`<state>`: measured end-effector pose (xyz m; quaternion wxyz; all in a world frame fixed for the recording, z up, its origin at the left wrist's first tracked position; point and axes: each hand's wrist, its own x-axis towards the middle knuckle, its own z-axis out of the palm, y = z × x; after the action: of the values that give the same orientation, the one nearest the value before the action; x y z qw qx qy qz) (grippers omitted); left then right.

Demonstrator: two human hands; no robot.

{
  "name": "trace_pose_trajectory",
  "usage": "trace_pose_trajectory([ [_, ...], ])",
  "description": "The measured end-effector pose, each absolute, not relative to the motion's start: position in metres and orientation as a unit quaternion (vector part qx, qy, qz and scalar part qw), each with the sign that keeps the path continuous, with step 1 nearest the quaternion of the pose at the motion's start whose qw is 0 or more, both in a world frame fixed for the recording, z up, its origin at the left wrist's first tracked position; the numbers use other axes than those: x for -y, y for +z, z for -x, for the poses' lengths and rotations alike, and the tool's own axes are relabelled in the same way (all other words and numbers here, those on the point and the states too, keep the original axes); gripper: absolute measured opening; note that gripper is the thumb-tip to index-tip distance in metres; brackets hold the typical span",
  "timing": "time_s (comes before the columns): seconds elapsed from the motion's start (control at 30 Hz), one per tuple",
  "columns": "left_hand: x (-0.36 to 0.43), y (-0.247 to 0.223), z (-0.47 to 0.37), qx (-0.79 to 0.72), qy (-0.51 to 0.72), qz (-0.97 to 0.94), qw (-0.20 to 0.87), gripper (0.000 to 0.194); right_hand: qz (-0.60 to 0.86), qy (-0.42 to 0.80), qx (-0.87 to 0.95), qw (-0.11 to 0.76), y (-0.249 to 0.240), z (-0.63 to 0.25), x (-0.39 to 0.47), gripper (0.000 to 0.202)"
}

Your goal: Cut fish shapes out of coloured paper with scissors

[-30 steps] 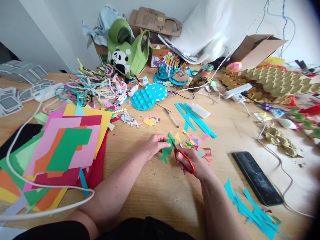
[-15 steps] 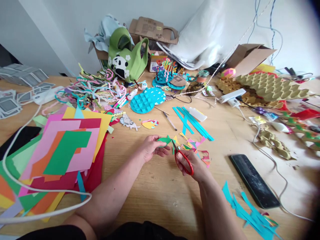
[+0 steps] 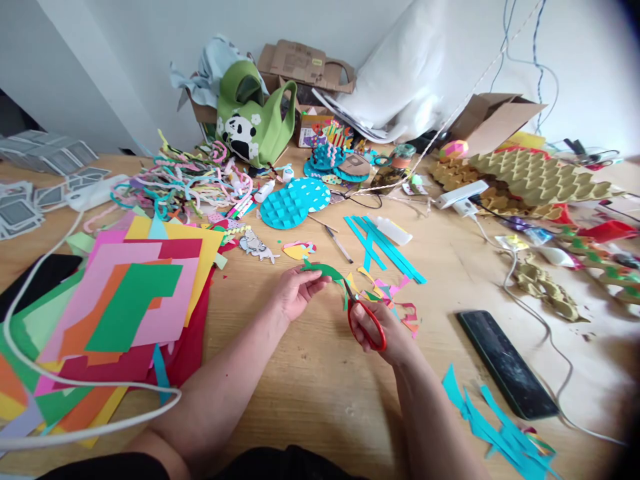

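Between the thumb and fingers of my left hand (image 3: 299,292) is a curved green paper piece (image 3: 325,269), held above the table. My right hand (image 3: 384,328) grips red-handled scissors (image 3: 370,327), whose dark blades point up and left to the right end of the green paper. Whether the blades are parted is too small to tell. Just beyond the scissors lie coloured paper scraps (image 3: 387,292). A yellow, pink and red paper fish (image 3: 299,250) lies behind my left hand, beside a grey paper cut-out (image 3: 256,245).
Stacked coloured paper (image 3: 135,307) covers the left side, crossed by a white cable (image 3: 100,383). Blue strips (image 3: 383,248), a pen (image 3: 339,244) and a glue bottle (image 3: 394,230) lie ahead. A phone (image 3: 507,363) and blue scraps (image 3: 495,427) are at right.
The green paper has turned in my left hand and shows as a longer curve. My left hand has shifted slightly left; the scissors stay nearly in place.
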<state>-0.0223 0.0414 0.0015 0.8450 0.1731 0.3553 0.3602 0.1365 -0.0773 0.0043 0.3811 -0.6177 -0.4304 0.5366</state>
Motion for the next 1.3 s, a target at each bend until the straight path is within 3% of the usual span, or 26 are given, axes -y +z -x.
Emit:
trace_pose_trajectory([
  [0.6,-0.032,0.000,0.016,-0.381,0.308,-0.174,0.854,0.009,0.593,0.575,0.344,0.446,-0.002,-0.113,0.073,0.064],
  [0.8,-0.033,-0.003,0.015,-0.397,0.342,-0.194,0.830,0.011,0.585,0.571,0.368,0.444,-0.001,-0.112,0.074,0.062],
  [1.3,-0.034,-0.004,0.017,-0.337,0.388,-0.284,0.810,0.030,0.609,0.574,0.423,0.347,0.010,-0.111,0.073,0.061],
])
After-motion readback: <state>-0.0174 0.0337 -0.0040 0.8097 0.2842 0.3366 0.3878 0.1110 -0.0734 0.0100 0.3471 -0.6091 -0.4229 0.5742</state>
